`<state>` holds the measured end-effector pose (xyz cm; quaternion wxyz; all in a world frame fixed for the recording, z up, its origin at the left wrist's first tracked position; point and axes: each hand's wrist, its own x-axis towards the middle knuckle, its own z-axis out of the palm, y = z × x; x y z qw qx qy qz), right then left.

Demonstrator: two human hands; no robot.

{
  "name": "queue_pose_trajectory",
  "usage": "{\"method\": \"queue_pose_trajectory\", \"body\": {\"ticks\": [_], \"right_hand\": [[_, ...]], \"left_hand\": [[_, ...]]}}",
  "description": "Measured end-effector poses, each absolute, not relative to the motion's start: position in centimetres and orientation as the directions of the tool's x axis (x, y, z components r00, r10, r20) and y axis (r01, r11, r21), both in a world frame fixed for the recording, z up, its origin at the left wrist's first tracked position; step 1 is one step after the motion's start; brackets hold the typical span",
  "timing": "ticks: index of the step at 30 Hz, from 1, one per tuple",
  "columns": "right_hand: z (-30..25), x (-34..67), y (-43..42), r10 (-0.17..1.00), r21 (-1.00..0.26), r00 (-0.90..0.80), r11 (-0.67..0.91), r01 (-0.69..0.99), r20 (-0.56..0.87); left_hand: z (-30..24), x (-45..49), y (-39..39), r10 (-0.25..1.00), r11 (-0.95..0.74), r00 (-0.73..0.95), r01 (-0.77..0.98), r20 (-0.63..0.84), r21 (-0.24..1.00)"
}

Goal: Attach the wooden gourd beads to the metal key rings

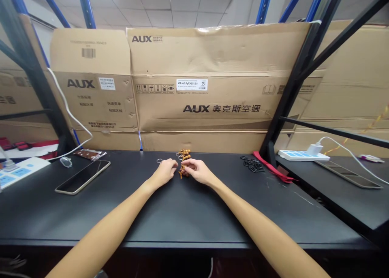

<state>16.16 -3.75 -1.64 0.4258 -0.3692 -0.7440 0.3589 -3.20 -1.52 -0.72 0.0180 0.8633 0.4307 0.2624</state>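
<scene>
My left hand (165,171) and my right hand (197,171) are close together near the middle of the black table. Between thumb and fingers my right hand pinches a small orange-brown beaded keychain (181,174), part of it hidden by the fingers. The fingers of my left hand are curled together just left of it; what they hold, if anything, is hidden. Behind the hands lie more orange-brown beaded keychains (184,152) with metal rings. A loose metal ring (159,161) rests behind my left hand.
A phone (83,178) and a white power strip (22,170) lie at left. To the right are a pile of black rings (253,164) and a red strap (272,167) beside the black metal post. A cardboard sheet (200,120) stands along the back edge.
</scene>
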Motion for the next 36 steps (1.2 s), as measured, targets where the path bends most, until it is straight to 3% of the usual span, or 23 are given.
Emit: {"method": "queue_pose_trajectory", "body": {"ticks": [4,7,10,14,23,30,32,36], "right_hand": [[-1.6,16.9,-3.7,0.825,-0.656,-0.283,0.562,0.503,0.489],[-1.6,17.3,-3.6,0.800,-0.565,-0.238,0.567,0.600,0.551],[-1.6,16.9,-3.7,0.795,-0.616,-0.216,0.584,0.529,0.567],[-1.6,16.1,-4.0,0.826,-0.739,-0.307,0.561,0.373,0.473],[-1.3,17.4,-3.6,0.775,-0.507,-0.216,0.569,0.648,0.593],[-1.4,16.2,-4.2,0.767,-0.620,-0.283,0.635,0.461,0.575],[-1.8,16.0,-4.0,0.774,-0.626,-0.325,0.631,0.457,0.543],[-2.3,16.2,-3.5,0.785,-0.622,-0.251,0.607,0.494,0.567]], "left_hand": [[-0.3,-3.1,-1.6,0.772,-0.621,0.449,0.684,0.449,0.384],[-0.5,-3.1,-1.5,0.796,-0.602,0.413,0.614,0.442,0.511],[-0.7,-3.1,-1.3,0.818,-0.574,0.383,0.574,0.429,0.583],[-0.9,-3.1,-1.1,0.823,-0.568,0.375,0.546,0.427,0.615],[-0.7,-3.0,-1.3,0.844,-0.535,0.355,0.501,0.402,0.681],[-0.8,-2.9,-1.3,0.849,-0.524,0.346,0.448,0.401,0.724],[-0.8,-2.9,-1.3,0.854,-0.511,0.342,0.407,0.393,0.757],[-0.7,-2.7,-1.5,0.862,-0.479,0.349,0.320,0.368,0.818]]}}
